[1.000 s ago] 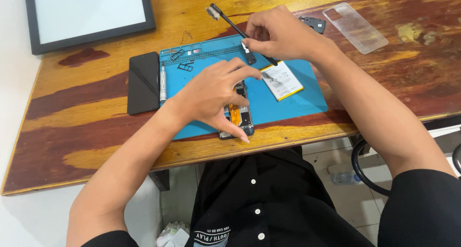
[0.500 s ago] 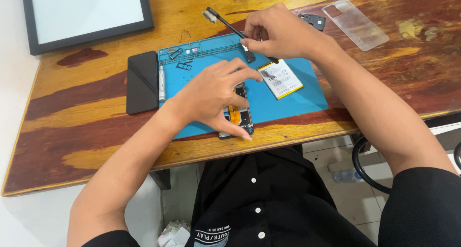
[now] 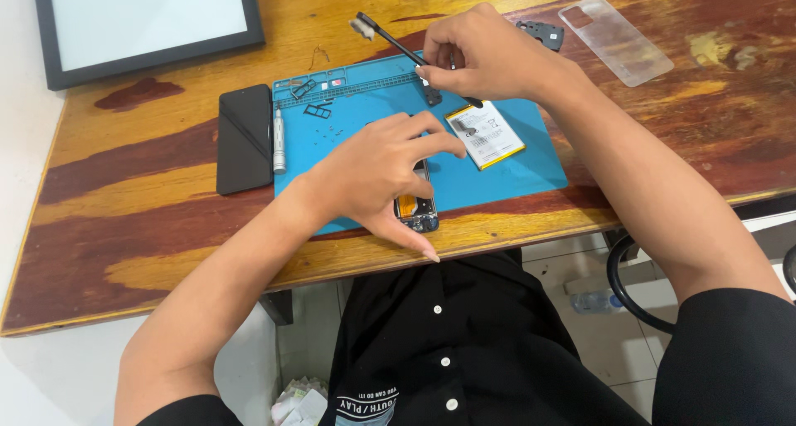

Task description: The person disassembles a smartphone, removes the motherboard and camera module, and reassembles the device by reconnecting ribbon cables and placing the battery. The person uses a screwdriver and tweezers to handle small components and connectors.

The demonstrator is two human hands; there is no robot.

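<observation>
Nearest us, at the front edge of the wooden table (image 3: 124, 227), our left hand (image 3: 377, 173) arches over an opened phone (image 3: 417, 204), fingers spread and pressing down on it, apparently to keep it from sliding; only its lower end shows, with an orange strip and small dark parts. The phone lies on a blue mat (image 3: 514, 165), which seems laid out to protect the table and keep small parts together. Just beyond the phone, one white battery (image 3: 485, 133) rests flat on the mat, touching nothing else we can make out, probably lifted out of the phone and set aside. Left of the mat, one dark slab, perhaps a phone's back cover (image 3: 243, 137), lies flat, and one slim silver screwdriver (image 3: 279, 141) lies between it and the mat's edge. At the mat's far left corner, trays hold a few small frames and screws (image 3: 319, 113), too small for us to count. Farther back, our right hand (image 3: 485, 57) is closed in a pinch around one thin black brush (image 3: 398, 43), whose pale tufted head points away to the far left while its near end angles down toward the mat. Beyond that hand lies one small dark plate (image 3: 543, 34) and, well to the right, one clear phone case (image 3: 615, 41). At the far left, one black-framed board (image 3: 149, 24) with a white face lies flat.
</observation>
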